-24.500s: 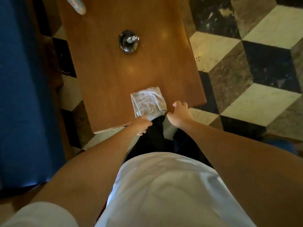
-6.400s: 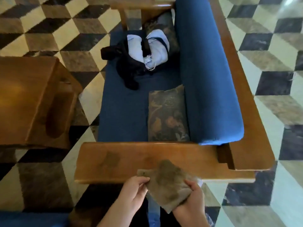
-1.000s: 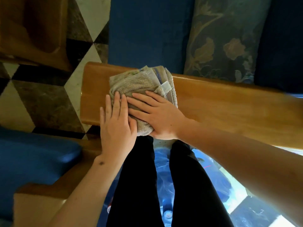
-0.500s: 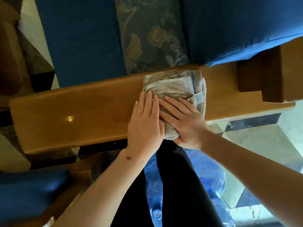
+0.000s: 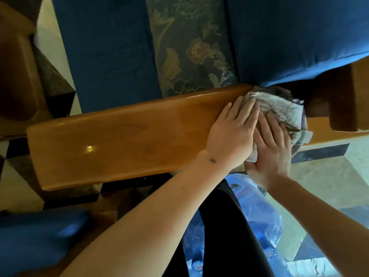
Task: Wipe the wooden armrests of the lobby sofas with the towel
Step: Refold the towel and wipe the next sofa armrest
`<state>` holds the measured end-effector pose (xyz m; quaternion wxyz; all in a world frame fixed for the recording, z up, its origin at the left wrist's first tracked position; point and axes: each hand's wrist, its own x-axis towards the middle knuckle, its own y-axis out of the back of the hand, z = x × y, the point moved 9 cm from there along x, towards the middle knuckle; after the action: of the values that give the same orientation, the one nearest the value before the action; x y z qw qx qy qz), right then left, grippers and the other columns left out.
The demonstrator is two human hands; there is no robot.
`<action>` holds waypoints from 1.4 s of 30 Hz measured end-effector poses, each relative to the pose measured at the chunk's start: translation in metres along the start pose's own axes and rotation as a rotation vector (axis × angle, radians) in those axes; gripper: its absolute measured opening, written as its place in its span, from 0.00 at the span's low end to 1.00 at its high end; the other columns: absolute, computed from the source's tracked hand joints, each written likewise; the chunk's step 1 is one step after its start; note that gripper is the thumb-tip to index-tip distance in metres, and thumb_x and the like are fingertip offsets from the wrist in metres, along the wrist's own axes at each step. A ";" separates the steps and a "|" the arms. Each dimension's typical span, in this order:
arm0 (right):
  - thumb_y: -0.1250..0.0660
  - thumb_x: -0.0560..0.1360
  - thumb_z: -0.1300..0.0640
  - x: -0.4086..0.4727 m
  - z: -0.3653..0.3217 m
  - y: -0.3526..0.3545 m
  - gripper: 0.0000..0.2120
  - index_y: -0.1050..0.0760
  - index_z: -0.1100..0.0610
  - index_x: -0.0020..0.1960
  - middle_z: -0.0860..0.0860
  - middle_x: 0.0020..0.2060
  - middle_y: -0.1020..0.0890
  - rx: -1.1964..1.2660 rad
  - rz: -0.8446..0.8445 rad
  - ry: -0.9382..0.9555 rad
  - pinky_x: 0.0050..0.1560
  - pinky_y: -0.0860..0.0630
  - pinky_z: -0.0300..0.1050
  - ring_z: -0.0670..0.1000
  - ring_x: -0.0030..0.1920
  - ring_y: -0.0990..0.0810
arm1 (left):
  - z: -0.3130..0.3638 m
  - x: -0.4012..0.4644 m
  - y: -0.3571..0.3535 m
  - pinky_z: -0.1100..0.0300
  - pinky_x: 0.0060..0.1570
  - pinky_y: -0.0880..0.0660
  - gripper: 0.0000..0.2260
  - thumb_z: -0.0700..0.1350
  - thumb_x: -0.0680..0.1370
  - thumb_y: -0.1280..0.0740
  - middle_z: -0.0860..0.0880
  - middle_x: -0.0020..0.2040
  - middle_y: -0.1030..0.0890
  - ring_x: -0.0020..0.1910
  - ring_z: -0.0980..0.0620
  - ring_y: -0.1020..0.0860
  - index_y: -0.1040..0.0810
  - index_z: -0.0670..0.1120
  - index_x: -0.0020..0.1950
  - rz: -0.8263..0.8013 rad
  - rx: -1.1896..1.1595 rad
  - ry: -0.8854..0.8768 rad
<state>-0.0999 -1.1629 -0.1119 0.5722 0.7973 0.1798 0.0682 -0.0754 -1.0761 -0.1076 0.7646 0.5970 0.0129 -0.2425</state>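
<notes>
place: lobby or lounge seating area, indoors
seating: wood-frame sofa, blue seat cushion [image 5: 107,47], blue back cushion [image 5: 295,37], broad polished wooden armrest [image 5: 119,142]
decor: floral brocade throw pillow [image 5: 191,50] lying on the seat
floor: polished stone tiles [image 5: 54,62] in cream, brown and black geometric pattern
neighbours: second blue-cushioned seat [image 5: 30,236] close by; more wooden furniture [image 5: 16,66] at left
</notes>
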 end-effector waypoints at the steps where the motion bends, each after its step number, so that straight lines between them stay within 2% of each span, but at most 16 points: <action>1: 0.26 0.65 0.52 0.002 -0.012 -0.006 0.42 0.32 0.65 0.75 0.65 0.76 0.33 -0.006 -0.003 0.012 0.76 0.44 0.67 0.66 0.78 0.38 | -0.011 -0.007 0.001 0.48 0.80 0.51 0.27 0.48 0.85 0.48 0.44 0.84 0.49 0.83 0.43 0.50 0.48 0.44 0.83 0.021 -0.024 0.026; 4: 0.28 0.65 0.51 0.009 -0.050 -0.022 0.43 0.34 0.64 0.77 0.63 0.78 0.36 0.000 -0.041 0.042 0.77 0.46 0.67 0.64 0.79 0.41 | -0.047 -0.036 0.002 0.46 0.80 0.51 0.28 0.50 0.84 0.47 0.45 0.84 0.47 0.83 0.42 0.50 0.47 0.45 0.83 0.044 -0.059 0.071; 8: 0.17 0.62 0.54 0.025 -0.119 -0.051 0.50 0.35 0.62 0.78 0.62 0.79 0.37 -0.022 -0.101 0.150 0.78 0.47 0.67 0.63 0.80 0.43 | -0.114 -0.085 0.003 0.47 0.80 0.49 0.27 0.51 0.85 0.47 0.44 0.84 0.44 0.82 0.43 0.48 0.45 0.44 0.83 0.083 -0.110 0.135; 13: 0.15 0.59 0.52 0.036 -0.223 -0.086 0.54 0.36 0.61 0.79 0.60 0.80 0.38 0.011 -0.163 0.317 0.79 0.50 0.64 0.61 0.81 0.45 | -0.203 -0.160 0.003 0.49 0.80 0.50 0.27 0.52 0.84 0.54 0.44 0.83 0.43 0.82 0.44 0.46 0.43 0.44 0.82 0.105 -0.134 0.279; 16: 0.15 0.59 0.51 0.041 -0.290 -0.108 0.54 0.36 0.60 0.79 0.60 0.79 0.37 0.045 -0.177 0.423 0.79 0.49 0.63 0.61 0.81 0.44 | -0.256 -0.212 -0.002 0.48 0.80 0.48 0.28 0.52 0.83 0.56 0.43 0.83 0.42 0.82 0.43 0.46 0.44 0.44 0.82 0.118 -0.181 0.400; 21: 0.20 0.65 0.47 0.041 -0.404 -0.152 0.49 0.37 0.58 0.80 0.59 0.80 0.38 0.104 -0.248 0.625 0.79 0.50 0.63 0.61 0.81 0.44 | -0.339 -0.311 -0.010 0.48 0.80 0.47 0.27 0.48 0.83 0.50 0.43 0.83 0.42 0.82 0.43 0.46 0.42 0.43 0.82 0.230 -0.252 0.639; 26: 0.21 0.65 0.50 0.033 -0.472 -0.179 0.47 0.37 0.58 0.79 0.59 0.80 0.37 0.142 -0.299 0.775 0.80 0.50 0.63 0.61 0.81 0.44 | -0.379 -0.378 -0.020 0.45 0.80 0.45 0.27 0.48 0.82 0.51 0.44 0.83 0.43 0.82 0.44 0.47 0.43 0.44 0.82 0.298 -0.348 0.803; 30: 0.20 0.66 0.53 0.026 -0.487 -0.180 0.45 0.34 0.59 0.78 0.60 0.78 0.34 0.215 -0.313 0.835 0.80 0.50 0.61 0.60 0.80 0.43 | -0.382 -0.399 -0.029 0.45 0.80 0.45 0.26 0.44 0.83 0.47 0.44 0.83 0.45 0.83 0.46 0.49 0.45 0.43 0.83 0.329 -0.446 0.881; 34: 0.20 0.66 0.57 0.017 -0.472 -0.166 0.41 0.31 0.59 0.76 0.59 0.77 0.31 0.284 -0.380 0.873 0.80 0.46 0.61 0.60 0.79 0.39 | -0.352 -0.399 -0.036 0.44 0.79 0.44 0.26 0.40 0.84 0.47 0.43 0.84 0.47 0.83 0.46 0.50 0.46 0.41 0.82 0.354 -0.575 0.985; 38: 0.21 0.68 0.59 0.000 -0.435 -0.149 0.39 0.31 0.60 0.76 0.59 0.77 0.31 0.289 -0.484 0.902 0.79 0.44 0.62 0.61 0.79 0.38 | -0.300 -0.385 -0.038 0.43 0.80 0.47 0.28 0.44 0.82 0.51 0.39 0.83 0.46 0.82 0.41 0.50 0.45 0.37 0.81 0.266 -0.482 1.008; 42: 0.25 0.70 0.57 -0.005 -0.375 -0.127 0.37 0.31 0.60 0.76 0.59 0.77 0.31 0.265 -0.520 0.879 0.79 0.42 0.63 0.61 0.79 0.37 | -0.250 -0.345 -0.044 0.46 0.81 0.51 0.30 0.47 0.80 0.54 0.40 0.83 0.48 0.83 0.43 0.51 0.48 0.39 0.82 0.181 -0.422 1.019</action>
<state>-0.2492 -0.7961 -0.1043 0.3351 0.6881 0.6016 0.2285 -0.3293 -0.7313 -0.1120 0.7823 0.4714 0.3779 0.1513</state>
